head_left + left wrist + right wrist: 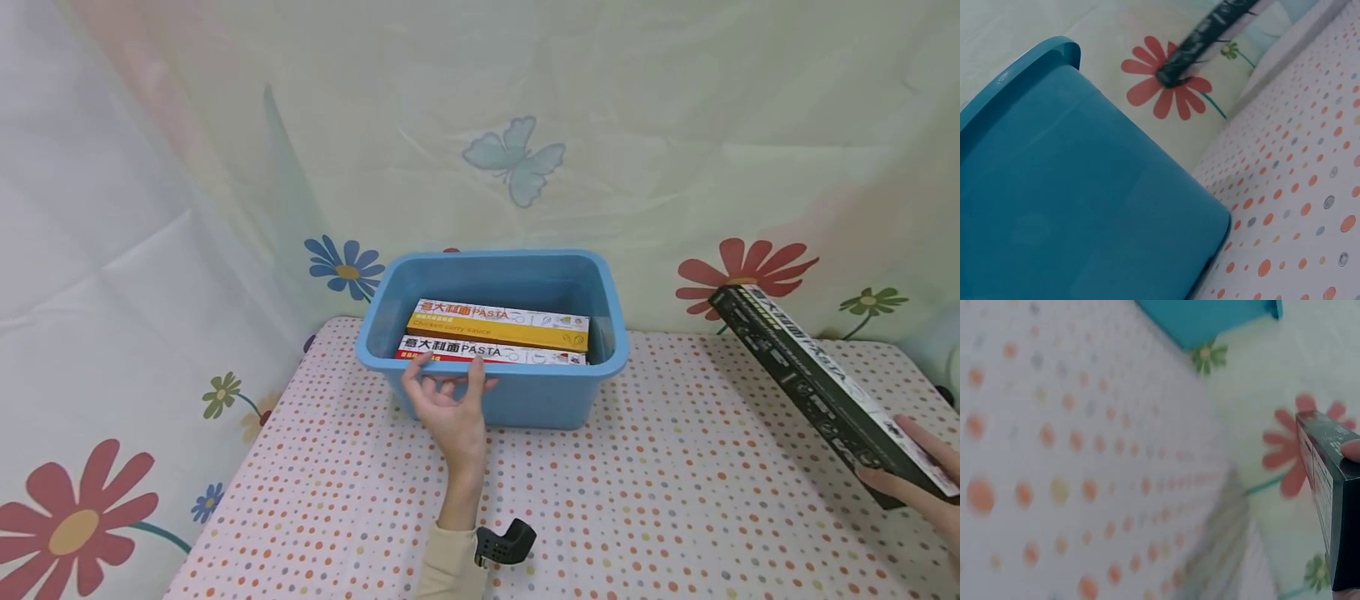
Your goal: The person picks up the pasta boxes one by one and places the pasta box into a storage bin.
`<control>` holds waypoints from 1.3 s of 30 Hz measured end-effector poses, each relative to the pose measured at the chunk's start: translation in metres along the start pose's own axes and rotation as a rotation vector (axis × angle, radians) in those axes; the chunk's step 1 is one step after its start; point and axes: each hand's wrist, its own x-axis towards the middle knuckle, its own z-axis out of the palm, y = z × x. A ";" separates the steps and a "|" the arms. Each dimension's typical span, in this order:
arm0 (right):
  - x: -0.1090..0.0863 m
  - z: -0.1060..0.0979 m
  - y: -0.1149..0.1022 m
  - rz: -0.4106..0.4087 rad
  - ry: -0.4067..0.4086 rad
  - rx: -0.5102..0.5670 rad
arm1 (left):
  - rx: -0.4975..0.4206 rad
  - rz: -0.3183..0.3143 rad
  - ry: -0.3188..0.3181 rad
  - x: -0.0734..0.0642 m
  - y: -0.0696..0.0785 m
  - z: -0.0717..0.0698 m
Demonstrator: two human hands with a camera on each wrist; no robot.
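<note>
A blue plastic bin stands on the table, holding a yellow pasta box and, in front of it, a red-and-white pasta box. My left hand grips the bin's front rim, with fingertips at the rim and thumb extended. Off to the right, my right hand holds a black-and-white pasta box by its near end, tilted and raised above the table. In the right wrist view, part of a finger lies on that box, and most of the hand is out of frame.
The table wears a dotted cloth. A flower-printed curtain hangs behind and to the left. A black wrist device sits on the left forearm. Some pale object shows at the far right edge.
</note>
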 end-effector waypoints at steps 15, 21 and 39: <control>-0.014 0.016 -0.169 -0.498 -0.223 0.311 | 0.013 0.003 0.018 0.001 0.001 0.000; -0.003 0.036 -0.235 -0.630 -0.343 0.220 | 0.000 -0.004 0.017 0.000 0.002 0.002; 0.012 0.091 -0.329 -0.762 -0.609 -0.008 | -0.008 0.015 0.035 -0.001 -0.001 0.002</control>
